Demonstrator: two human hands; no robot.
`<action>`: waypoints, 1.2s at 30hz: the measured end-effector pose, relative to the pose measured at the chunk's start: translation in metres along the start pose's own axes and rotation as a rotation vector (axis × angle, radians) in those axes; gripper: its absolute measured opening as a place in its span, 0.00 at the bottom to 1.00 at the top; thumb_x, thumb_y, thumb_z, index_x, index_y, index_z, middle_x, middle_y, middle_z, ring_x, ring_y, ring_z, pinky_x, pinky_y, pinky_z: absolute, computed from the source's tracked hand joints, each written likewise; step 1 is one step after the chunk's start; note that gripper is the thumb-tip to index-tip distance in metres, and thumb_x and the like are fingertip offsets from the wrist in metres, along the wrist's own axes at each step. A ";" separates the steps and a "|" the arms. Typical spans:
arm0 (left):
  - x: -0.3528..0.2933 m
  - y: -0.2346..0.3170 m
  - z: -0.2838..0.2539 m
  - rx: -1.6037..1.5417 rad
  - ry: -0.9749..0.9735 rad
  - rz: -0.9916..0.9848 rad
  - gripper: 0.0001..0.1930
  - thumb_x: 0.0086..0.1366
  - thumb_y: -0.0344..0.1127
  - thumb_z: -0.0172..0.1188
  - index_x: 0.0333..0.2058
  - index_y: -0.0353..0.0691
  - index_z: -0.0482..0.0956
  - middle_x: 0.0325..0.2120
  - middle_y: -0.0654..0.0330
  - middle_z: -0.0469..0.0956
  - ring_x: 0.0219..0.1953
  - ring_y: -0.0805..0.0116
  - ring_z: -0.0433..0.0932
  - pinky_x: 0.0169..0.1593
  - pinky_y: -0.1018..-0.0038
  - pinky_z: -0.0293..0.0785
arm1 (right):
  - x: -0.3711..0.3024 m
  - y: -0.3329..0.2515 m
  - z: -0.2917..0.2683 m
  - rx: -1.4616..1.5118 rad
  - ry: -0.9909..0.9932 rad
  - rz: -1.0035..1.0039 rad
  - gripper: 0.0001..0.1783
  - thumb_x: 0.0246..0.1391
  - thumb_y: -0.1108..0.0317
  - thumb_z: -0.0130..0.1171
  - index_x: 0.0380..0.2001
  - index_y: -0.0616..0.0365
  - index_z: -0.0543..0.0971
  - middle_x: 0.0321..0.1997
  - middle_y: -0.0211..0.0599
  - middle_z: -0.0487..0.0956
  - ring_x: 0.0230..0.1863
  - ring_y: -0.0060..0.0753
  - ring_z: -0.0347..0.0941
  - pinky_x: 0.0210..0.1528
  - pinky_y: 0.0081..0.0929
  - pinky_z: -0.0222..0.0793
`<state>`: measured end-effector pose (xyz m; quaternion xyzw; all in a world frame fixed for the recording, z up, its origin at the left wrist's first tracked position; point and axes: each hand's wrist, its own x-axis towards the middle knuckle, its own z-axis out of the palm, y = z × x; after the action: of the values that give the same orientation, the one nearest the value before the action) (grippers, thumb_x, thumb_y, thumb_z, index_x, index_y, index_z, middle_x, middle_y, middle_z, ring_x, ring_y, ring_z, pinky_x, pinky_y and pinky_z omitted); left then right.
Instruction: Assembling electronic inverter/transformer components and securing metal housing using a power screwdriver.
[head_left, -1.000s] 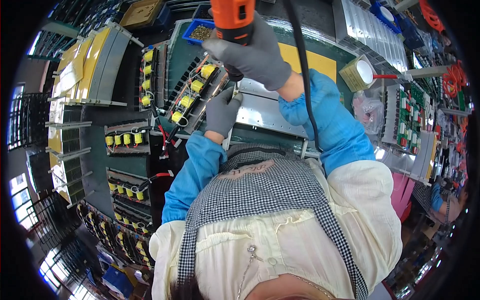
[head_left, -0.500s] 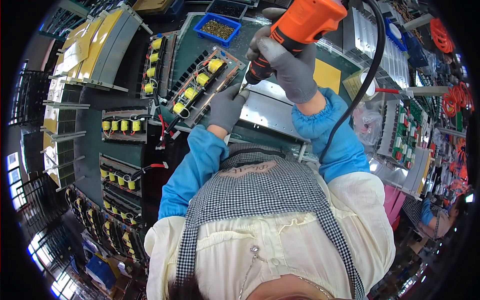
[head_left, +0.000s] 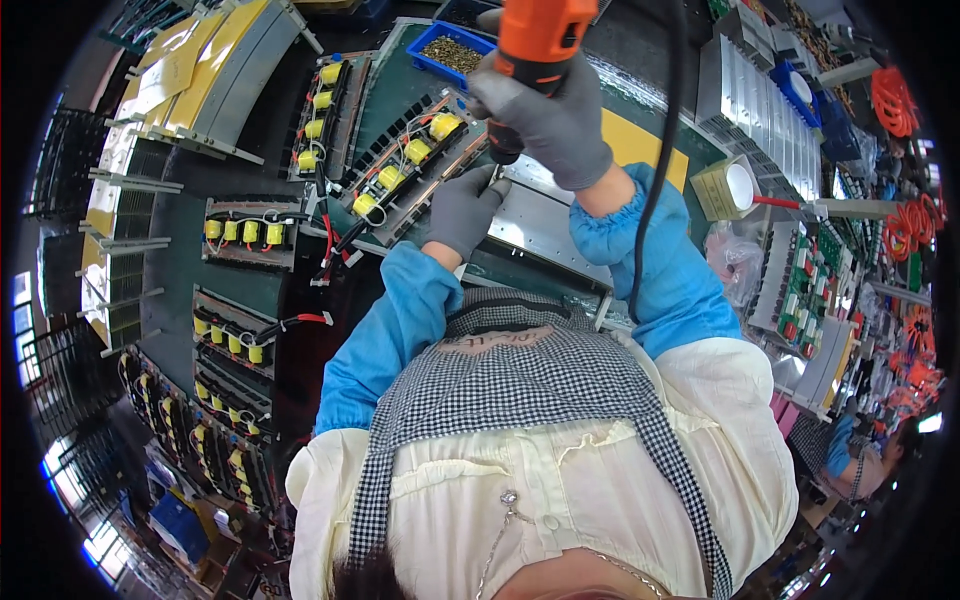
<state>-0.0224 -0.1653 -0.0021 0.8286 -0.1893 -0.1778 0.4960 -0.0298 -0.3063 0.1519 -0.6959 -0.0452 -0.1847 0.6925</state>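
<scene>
My right hand (head_left: 560, 130), in a grey glove, is wrapped round the grip of an orange and black power screwdriver (head_left: 543, 40). The tool points down, its black nose just above the fingertips of my left hand (head_left: 466, 208). Those gloved fingers are pinched together at the left end of a silver metal panel (head_left: 545, 212); whatever they hold under the driver is too small to make out. Left of my left hand lies a circuit assembly (head_left: 415, 160) with yellow coils, close to the panel's edge.
A blue bin (head_left: 450, 52) of small brass-coloured hardware stands beyond the coil assembly. The black cable (head_left: 655, 180) hangs beside my right forearm. A yellow sheet (head_left: 640, 145) lies behind the panel, and a white roll (head_left: 738, 187) sits to the right. More coil assemblies (head_left: 250, 235) lie left.
The screwdriver has swung to the left and stands more upright, my right hand moving with it. My left hand stays pinched at the panel's end.
</scene>
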 end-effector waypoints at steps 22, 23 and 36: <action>-0.081 -0.006 -0.030 -0.469 -0.154 -0.311 0.20 0.67 0.34 0.58 0.56 0.34 0.73 0.33 0.61 0.80 0.26 0.81 0.73 0.30 0.81 0.72 | -0.004 0.007 -0.044 0.212 0.220 -0.177 0.12 0.54 0.67 0.62 0.38 0.63 0.78 0.32 0.39 0.80 0.31 0.33 0.81 0.38 0.33 0.80; -0.081 -0.005 -0.030 -0.473 -0.151 -0.312 0.20 0.67 0.34 0.58 0.56 0.34 0.73 0.33 0.61 0.80 0.26 0.81 0.73 0.30 0.81 0.72 | -0.002 0.005 -0.045 0.251 0.209 -0.194 0.11 0.54 0.67 0.61 0.38 0.63 0.78 0.32 0.39 0.80 0.31 0.32 0.81 0.37 0.33 0.80; -0.079 -0.005 -0.024 -0.517 -0.066 -0.328 0.18 0.69 0.35 0.56 0.54 0.34 0.75 0.29 0.60 0.81 0.24 0.80 0.72 0.28 0.81 0.70 | -0.001 0.014 -0.052 0.206 0.189 -0.212 0.20 0.54 0.67 0.61 0.49 0.62 0.73 0.34 0.40 0.79 0.33 0.35 0.80 0.39 0.36 0.80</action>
<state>-0.0788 -0.1063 0.0129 0.6880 -0.0174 -0.3247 0.6487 -0.0362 -0.3574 0.1372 -0.5923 -0.0716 -0.3158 0.7378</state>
